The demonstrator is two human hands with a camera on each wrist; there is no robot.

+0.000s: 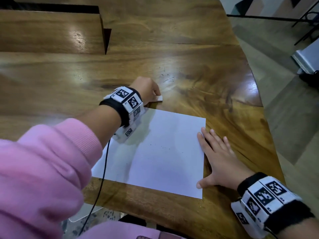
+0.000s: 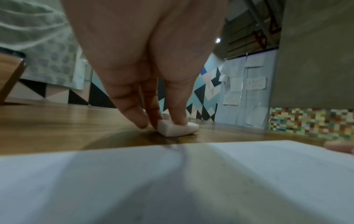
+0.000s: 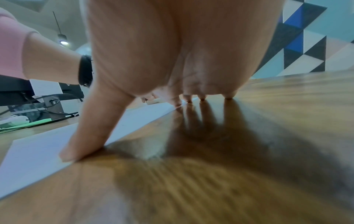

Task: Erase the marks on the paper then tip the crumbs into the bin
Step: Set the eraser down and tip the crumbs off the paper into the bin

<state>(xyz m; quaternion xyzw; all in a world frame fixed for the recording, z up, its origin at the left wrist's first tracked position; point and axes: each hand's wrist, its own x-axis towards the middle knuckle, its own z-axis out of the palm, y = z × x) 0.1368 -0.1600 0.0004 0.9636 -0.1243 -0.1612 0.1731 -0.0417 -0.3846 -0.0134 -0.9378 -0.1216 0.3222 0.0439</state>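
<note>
Fingers of the left hand (image 1: 146, 88) curl down onto a small white eraser (image 2: 177, 128), thumb on its near top edge and fingertips against its left end, so the grip is closed on it in a pinch. That arm, in a pink sleeve (image 1: 43, 166), reaches forward across the paper (image 1: 155, 152), the wrist over the sheet's far left corner. The eraser sits on the bare worktop (image 1: 189, 57) just beyond the paper's far edge, its long axis running roughly left to right, parallel to that edge.

The right hand (image 1: 219, 157) lies flat and spread, palm down, its grip fully open and holding nothing. Its thumb tip and the tips of the first fingers rest on the paper's right edge, with the remaining fingers on the wood beside it.

The white sheet lies flat near the worktop's front edge, long axis across the person's body, turned slightly clockwise. Faint dark specks dot its middle.
</note>
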